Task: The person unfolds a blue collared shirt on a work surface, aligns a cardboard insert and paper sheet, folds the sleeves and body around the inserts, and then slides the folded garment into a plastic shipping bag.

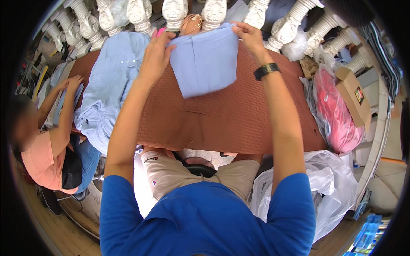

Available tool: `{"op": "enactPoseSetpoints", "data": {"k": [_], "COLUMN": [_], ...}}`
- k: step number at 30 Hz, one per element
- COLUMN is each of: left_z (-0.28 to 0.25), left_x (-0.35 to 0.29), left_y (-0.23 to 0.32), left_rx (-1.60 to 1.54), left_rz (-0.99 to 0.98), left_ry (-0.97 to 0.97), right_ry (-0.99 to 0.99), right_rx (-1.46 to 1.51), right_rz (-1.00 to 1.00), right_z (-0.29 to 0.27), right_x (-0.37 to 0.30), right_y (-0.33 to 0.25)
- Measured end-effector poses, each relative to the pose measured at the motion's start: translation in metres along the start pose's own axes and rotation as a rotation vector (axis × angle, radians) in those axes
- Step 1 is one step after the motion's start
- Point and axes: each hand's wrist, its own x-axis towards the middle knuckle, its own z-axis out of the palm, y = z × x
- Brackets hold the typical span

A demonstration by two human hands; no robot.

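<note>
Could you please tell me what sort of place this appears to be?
Probably a makeshift garment workspace, perhaps on a balcony: a folded light blue cloth is held over a brown-covered table, a blue shirt lies to the left, and ornate white balusters line the far side.

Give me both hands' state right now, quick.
Left hand: closed, holding the blue cloth by its upper left corner.
Right hand: closed, holding the same cloth by its upper right corner.

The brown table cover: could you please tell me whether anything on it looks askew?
Slightly: the light blue shirt at the left lies rumpled, its near end past the edge of the brown cover, unlike the flatter cloth held up.
</note>
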Motion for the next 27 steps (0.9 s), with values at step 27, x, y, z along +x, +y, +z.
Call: {"op": "enactPoseSetpoints", "data": {"k": [27], "left_z": [0.098], "left_x": [-0.153], "left_y": [-0.010], "left_rx": [0.000], "left_rz": [-0.529], "left_ry": [-0.123], "right_ry": [-0.093], "right_rx": [-0.624], "right_rz": [-0.093], "right_z": [-0.011], "right_x": [-0.205], "right_y": [0.102]}}
